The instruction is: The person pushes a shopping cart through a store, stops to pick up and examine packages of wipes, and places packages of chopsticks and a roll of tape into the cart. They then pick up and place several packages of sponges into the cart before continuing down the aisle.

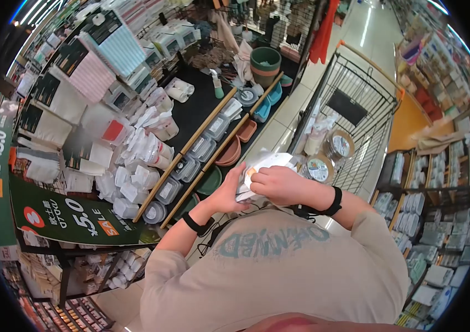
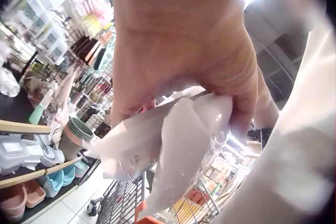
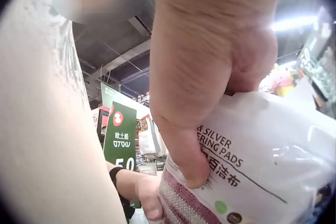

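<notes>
Both hands hold a white plastic packet of scouring pads [image 3: 257, 155] in front of the chest. Printed lettering and a purple-and-grey woven pad show on its front in the right wrist view. My left hand [image 1: 226, 192] grips the packet by its left side, thumb along the edge. From above, the right hand [image 1: 279, 183] pinches it, with the thumb [image 3: 191, 169] lying across the printed front. Loose, crinkled plastic [image 2: 186, 145] hangs below the left hand in the left wrist view. Part of the packet is hidden behind the fingers.
A shopping cart [image 1: 376, 72] stands ahead to the right, with round clear-lidded tubs [image 1: 318, 167] inside. On the left, a display shelf holds bagged goods [image 1: 146, 138], plastic food boxes [image 1: 185, 167] and planters [image 1: 227, 152]. A green sale sign [image 1: 74, 213] fronts it. Stocked shelves [image 1: 439, 232] line the right.
</notes>
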Tool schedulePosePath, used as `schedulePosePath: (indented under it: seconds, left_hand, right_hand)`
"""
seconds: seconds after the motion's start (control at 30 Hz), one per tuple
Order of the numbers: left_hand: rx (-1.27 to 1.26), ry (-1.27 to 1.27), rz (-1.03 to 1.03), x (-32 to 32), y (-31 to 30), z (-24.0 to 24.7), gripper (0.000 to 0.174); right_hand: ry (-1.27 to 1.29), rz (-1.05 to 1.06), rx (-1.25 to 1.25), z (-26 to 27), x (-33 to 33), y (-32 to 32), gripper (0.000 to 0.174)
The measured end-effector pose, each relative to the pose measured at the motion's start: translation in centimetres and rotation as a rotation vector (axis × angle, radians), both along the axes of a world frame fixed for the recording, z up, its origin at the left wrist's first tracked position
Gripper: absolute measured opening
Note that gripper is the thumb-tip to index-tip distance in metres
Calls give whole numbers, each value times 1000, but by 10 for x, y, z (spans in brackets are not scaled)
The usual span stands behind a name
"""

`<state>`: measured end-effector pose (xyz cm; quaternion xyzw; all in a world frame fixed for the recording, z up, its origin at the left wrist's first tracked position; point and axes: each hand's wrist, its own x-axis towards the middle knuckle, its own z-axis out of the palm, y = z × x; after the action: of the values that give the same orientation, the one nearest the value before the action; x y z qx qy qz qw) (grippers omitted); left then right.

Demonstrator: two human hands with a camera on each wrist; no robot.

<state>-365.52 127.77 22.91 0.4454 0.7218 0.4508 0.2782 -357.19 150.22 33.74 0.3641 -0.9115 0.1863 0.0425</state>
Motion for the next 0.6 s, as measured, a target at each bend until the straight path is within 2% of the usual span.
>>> schedulePosePath:
  seconds: [0.07, 0.17, 0.2, 0.23, 0.3, 0.33, 0.43, 0.47, 0.57, 0.6]
  left_hand:
    - [14, 20, -50, -7, -11, -7, 117]
    - [11, -364, -138, -14, -26, -51, 111]
    - [23, -421, -123, -12, -31, -47, 106]
    - [40, -506, -149, -16, -37, -85, 103]
    - [36, -849, -58, -16, -45, -85, 99]
    - [36, -932, -47, -17, -50, -88, 96]
    - [32, -1168, -17, -26, -62, -101, 86]
    - [14, -1238, -8, -29, -68, -107, 82]
    - [94, -1393, 72, -35, -88, -133, 68]
    - [62, -1425, 98, -39, -95, -141, 64]
  right_hand:
    - [-90, 50, -47, -5, -19, -11, 30]
    - [-321, 62, 9, -7, -48, -28, 38]
    - [-466, 44, 85, -8, -60, -32, 47]
    - [-481, 39, 77, -11, -69, -35, 48]
    - [-520, 32, 62, -19, -81, -41, 50]
    - [-555, 6, 89, -20, -87, -46, 54]
    - [-439, -18, -21, -33, -96, -55, 64]
    - [-415, -48, 2, -38, -100, -56, 78]
    - [-179, -250, -15, -46, -95, -66, 92]
    - [-218, -336, -78, -57, -94, -69, 98]
